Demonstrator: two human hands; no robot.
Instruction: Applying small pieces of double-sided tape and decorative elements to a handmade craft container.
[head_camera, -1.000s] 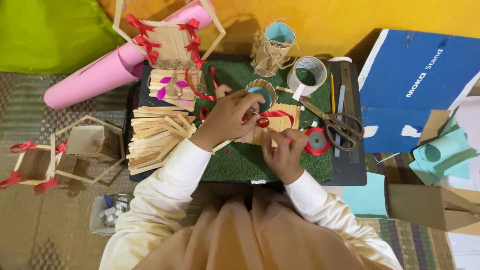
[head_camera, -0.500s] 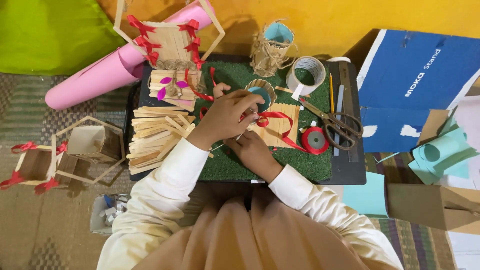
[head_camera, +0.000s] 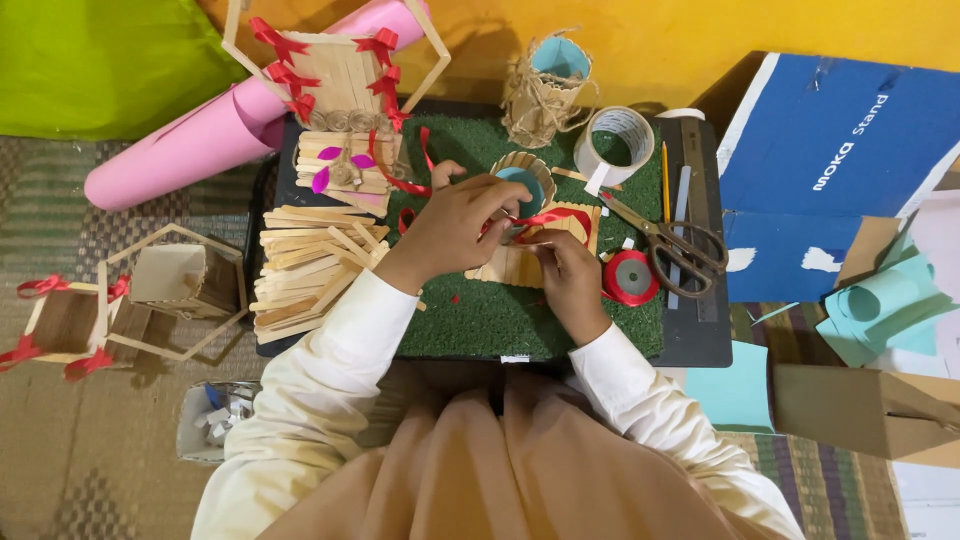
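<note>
Item: red ribbon (head_camera: 545, 217), pinched in the grip of my left hand (head_camera: 455, 228) and of my right hand (head_camera: 562, 268), both fingers pressed together on it, above a flat panel of wooden sticks (head_camera: 520, 262) near the middle of the green mat (head_camera: 500, 318). Beside my right hand: a red ribbon spool (head_camera: 631, 278), touching the mat's right edge. Beyond it: scissors (head_camera: 670, 240). At the mat's left edge: a heap of loose wooden sticks (head_camera: 305, 265). At its far edge: a white tape roll (head_camera: 614, 139).
</note>
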